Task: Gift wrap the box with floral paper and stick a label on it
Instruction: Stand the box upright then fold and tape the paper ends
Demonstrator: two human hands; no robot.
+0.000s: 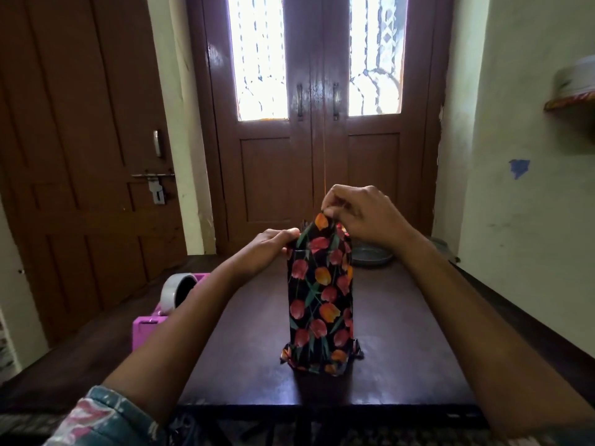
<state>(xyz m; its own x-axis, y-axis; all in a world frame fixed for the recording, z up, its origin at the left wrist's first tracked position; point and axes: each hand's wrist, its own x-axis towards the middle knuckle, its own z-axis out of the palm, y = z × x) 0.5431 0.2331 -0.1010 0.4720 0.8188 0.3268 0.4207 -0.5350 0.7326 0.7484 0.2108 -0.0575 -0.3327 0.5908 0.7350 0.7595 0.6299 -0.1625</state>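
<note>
At the top of the tall box wrapped in black tulip-print paper point(322, 300), the right hand point(363, 217) pinches the raised flap and the left hand point(273, 246) grips the upper left edge. The box stands upright on a dark wooden table point(402, 333). A pink tape dispenser point(151, 326) sits left, partly behind the forearm. A grey metal dish point(370, 255) lies behind the box.

The room is dim and backlit. Daylight comes through the double door's glass panes point(257, 56), which are blown out to white, and glare streaks the glossy wood between them. Below the door the tabletop point(418, 333) has a soft sheen, and the floral paper point(322, 294) shows its shaded side. Walls beside the door bow outward.
</note>
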